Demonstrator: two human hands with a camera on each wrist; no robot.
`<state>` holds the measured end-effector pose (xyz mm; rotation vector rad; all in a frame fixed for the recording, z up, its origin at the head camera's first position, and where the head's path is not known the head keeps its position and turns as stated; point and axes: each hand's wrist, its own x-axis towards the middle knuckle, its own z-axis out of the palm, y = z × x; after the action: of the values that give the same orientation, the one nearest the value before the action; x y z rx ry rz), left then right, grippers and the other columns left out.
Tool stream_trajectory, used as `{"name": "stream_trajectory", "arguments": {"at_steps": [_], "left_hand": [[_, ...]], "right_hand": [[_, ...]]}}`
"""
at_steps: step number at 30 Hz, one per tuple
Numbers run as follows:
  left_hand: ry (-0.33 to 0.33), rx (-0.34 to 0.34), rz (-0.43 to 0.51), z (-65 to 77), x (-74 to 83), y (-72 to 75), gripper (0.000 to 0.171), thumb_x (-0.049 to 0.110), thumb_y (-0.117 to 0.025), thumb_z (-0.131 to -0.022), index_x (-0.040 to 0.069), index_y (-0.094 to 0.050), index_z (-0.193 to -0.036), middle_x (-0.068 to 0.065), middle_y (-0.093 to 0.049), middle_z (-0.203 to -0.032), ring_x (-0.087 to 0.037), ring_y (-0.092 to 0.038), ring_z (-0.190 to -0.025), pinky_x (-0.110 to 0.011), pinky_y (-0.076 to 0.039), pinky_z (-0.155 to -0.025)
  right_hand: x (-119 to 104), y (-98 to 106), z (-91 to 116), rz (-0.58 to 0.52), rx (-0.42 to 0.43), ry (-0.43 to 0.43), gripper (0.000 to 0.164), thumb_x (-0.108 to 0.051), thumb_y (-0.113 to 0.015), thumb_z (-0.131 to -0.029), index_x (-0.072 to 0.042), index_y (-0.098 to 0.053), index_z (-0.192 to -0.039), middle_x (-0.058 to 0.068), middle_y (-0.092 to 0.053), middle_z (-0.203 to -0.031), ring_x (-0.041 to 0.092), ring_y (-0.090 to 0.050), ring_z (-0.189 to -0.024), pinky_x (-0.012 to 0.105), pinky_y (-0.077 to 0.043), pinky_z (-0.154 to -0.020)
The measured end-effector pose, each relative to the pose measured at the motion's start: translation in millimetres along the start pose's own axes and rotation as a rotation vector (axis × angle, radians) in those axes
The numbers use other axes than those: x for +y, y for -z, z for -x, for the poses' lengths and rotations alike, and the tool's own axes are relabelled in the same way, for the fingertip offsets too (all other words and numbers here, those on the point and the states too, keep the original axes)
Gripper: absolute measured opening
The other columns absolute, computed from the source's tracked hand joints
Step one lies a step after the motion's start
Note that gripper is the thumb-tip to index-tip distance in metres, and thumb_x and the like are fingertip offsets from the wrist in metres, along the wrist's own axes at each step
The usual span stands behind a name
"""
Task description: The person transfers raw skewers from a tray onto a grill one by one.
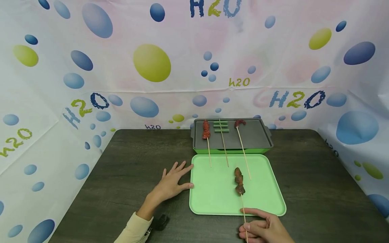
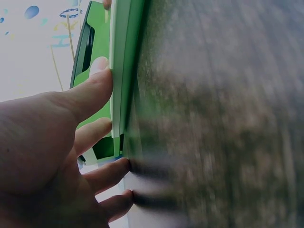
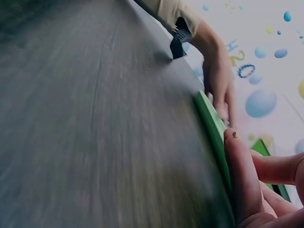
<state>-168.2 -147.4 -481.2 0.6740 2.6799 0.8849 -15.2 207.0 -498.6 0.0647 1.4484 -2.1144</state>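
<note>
A skewer of browned meat chunks [image 1: 239,180] is held over the front of a light green tray [image 1: 209,202]. My right hand [image 1: 265,230] pinches its wooden stick below the meat, at the tray's front edge. With fingers spread, my left hand [image 1: 168,184] touches the tray's left rim with thumb and index finger; the left wrist view shows these fingertips against the green edge [image 2: 124,61]. The skewer itself cannot be made out in the right wrist view, where the fingers [image 3: 244,175] are seen close up.
Behind the tray stands a green-sided grill with a grey plate [image 1: 255,138]. Across it lie a red meat skewer [image 1: 206,130], a skewer of green pieces [image 1: 221,126] and a curled reddish-brown skewer [image 1: 240,123]; their sticks reach over the tray. A patterned curtain [image 1: 182,67] hangs behind the dark table [image 1: 121,175].
</note>
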Motion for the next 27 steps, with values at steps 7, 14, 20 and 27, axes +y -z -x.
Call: {"name": "stream_trajectory", "arguments": {"at_steps": [7,14,20,27], "left_hand": [[0.000,0.001,-0.003,-1.8,-1.1,1.4,0.074,0.045,-0.071,-0.095,0.023,-0.042,-0.160,-0.016,-0.025,-0.167,-0.045,-0.010,-0.155,-0.080,-0.001,-0.111],[-0.007,0.003,-0.003,-2.3,0.2,1.9,0.074,0.045,-0.072,-0.095,0.023,-0.042,-0.159,-0.017,-0.026,-0.167,-0.046,-0.011,-0.154,-0.080,-0.001,-0.111],[-0.010,0.008,0.001,-3.5,1.0,1.6,0.074,0.044,-0.072,-0.095,0.022,-0.042,-0.160,-0.017,-0.026,-0.167,-0.046,-0.011,-0.154,-0.080,-0.001,-0.111],[-0.004,0.010,0.000,0.2,1.5,-2.2,0.074,0.045,-0.072,-0.094,0.024,-0.043,-0.159,-0.017,-0.027,-0.167,-0.046,-0.011,-0.154,-0.081,-0.001,-0.110]], "right_hand": [[-16,25,24,0.046,0.039,0.008,0.035,-0.008,-0.065,-0.101,-0.028,-0.069,-0.129,0.023,-0.074,-0.109,0.029,-0.075,-0.098,0.039,-0.061,-0.083],[-43,40,29,0.160,0.081,0.080,0.042,-0.007,-0.060,-0.105,-0.040,-0.067,-0.129,0.021,-0.074,-0.114,0.028,-0.074,-0.102,0.042,-0.059,-0.086],[-70,48,14,0.231,0.170,0.156,0.038,-0.009,-0.059,-0.106,-0.033,-0.066,-0.134,0.014,-0.076,-0.111,0.024,-0.075,-0.102,0.042,-0.059,-0.086],[-97,64,-12,0.237,0.163,0.226,0.038,-0.007,-0.061,-0.105,-0.012,-0.062,-0.143,0.011,-0.077,-0.111,0.021,-0.075,-0.102,0.036,-0.059,-0.085]]}}
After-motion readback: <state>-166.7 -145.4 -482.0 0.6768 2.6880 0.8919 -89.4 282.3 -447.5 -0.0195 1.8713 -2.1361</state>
